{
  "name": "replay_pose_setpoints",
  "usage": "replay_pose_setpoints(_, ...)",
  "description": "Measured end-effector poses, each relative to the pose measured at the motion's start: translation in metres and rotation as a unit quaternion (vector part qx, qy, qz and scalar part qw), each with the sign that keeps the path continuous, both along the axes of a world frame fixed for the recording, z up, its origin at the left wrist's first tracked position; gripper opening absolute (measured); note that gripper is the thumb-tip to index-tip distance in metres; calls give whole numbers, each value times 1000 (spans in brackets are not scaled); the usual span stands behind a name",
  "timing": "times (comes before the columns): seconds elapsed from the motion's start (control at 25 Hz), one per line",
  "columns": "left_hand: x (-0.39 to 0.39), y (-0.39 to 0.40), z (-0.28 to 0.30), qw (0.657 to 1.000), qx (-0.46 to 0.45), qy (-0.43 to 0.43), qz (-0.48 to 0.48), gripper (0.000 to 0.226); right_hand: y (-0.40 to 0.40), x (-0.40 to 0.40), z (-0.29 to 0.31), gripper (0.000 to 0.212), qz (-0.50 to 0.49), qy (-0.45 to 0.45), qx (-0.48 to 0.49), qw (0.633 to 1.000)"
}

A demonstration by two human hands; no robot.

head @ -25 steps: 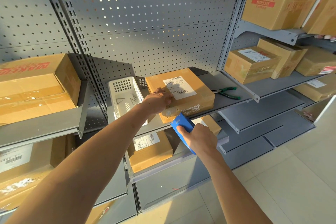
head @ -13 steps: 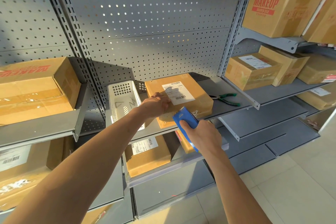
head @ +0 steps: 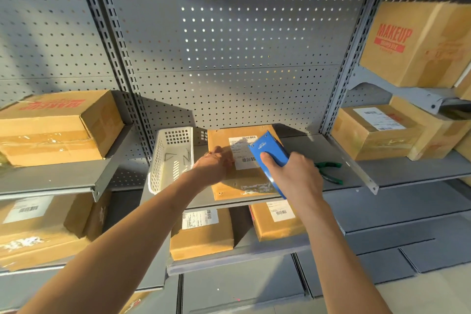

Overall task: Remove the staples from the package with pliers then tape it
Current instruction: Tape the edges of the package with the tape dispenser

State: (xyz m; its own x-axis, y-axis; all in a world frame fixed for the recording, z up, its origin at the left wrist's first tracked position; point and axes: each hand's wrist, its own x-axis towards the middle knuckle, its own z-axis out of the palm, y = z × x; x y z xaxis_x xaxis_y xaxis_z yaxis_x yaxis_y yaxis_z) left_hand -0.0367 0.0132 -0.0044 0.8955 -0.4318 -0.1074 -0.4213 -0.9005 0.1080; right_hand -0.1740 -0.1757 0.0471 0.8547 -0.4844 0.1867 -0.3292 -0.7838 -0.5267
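A flat brown cardboard package [head: 224, 186] with a white shipping label lies on the middle grey shelf [head: 303, 145]. My left hand [head: 216, 163] rests on its left side, with the fingers curled over the top face. My right hand [head: 293, 173] grips a blue tape dispenser [head: 267, 155] and holds it over the package's right half, above the label. Green-handled pliers [head: 328, 173] lie on the shelf to the right of the package, partly hidden behind my right hand.
A white plastic basket [head: 170, 158] with a few small metal bits in it stands left of the package. Cardboard boxes [head: 369, 132] fill the neighbouring shelves left and right and the shelf below. A perforated metal back panel rises behind.
My right hand has lifted the blue tape dispenser from below the package's front edge to over its top face. My left hand stays on the package's left side.
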Motion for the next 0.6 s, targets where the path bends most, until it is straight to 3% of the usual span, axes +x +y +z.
replay_pose_setpoints(0.12, -4, -10, 0, 999, 18, -46, -21, 40, -19, 18, 10, 66, 17, -9, -14, 1000)
replay_pose_setpoints(0.32, -8, -22, -3, 992, -56, -46, 107, 46, -67, 55, 18, 62, 63, -23, -28, 997)
replay_pose_setpoints(0.48, -21, -33, -4, 980, -80, -98, 151, 37, -113, 87, 16, 59, 101, 1, -38, 994)
replay_pose_setpoints(0.6, -21, -31, -11, 979, -93, -79, 160, 40, -146, 111, 11, 61, 118, 33, -60, 991)
